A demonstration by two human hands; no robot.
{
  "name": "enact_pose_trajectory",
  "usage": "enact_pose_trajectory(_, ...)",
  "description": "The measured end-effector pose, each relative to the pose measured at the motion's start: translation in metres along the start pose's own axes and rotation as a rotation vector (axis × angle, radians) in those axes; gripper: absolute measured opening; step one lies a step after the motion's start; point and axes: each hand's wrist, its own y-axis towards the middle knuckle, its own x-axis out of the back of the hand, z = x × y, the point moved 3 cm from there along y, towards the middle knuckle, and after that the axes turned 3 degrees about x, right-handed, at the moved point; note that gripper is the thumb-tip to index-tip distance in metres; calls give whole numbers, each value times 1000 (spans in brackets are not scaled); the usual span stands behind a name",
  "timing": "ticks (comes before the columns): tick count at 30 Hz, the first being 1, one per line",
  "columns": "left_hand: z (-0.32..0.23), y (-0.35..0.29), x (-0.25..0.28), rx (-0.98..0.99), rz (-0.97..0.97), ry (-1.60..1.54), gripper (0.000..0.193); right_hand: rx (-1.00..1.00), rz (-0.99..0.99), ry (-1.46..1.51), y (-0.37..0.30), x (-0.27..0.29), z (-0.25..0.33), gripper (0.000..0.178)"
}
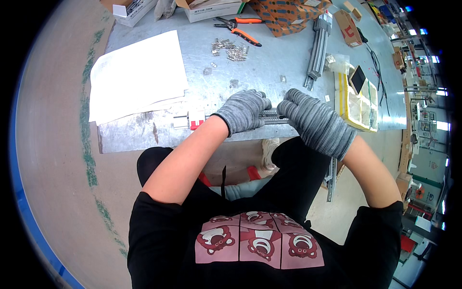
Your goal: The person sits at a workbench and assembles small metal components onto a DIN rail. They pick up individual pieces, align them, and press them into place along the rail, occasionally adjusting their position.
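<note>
A slotted metal rail [273, 116] lies along the near edge of the table, in front of me. At its left end sits a white and red circuit breaker [196, 120]. My left hand [244, 112], in a grey knitted glove, is closed over the middle of the rail. My right hand [314, 119], gloved the same way, is closed with its fingertips pressed together at the rail's right part. What those fingertips hold, if anything, is hidden by the glove.
White paper sheets [139, 74] lie left. Beyond the hands are small metal parts [236, 51] and orange-handled wire strippers [246, 35]. Bundled metal rails [318, 50] lie to the right, near a divided bin [357, 106] with a phone [357, 79] on it. Cardboard boxes [347, 28] stand farther back.
</note>
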Motion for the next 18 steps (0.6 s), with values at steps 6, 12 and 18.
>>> enact_pose_trajectory(6, 0, 0, 0, -4, 9, -12, 42, -145, 157, -117, 5, 0, -2, 23)
enact_pose_trajectory(12, 1, 1, 0, 4, 11, -15, 37, -168, 197, -148, 8, 4, 4, 29)
enact_pose_trajectory(18, -1, 2, -1, 4, 11, -15, 39, 62, 72, -170, 5, -3, 10, 25)
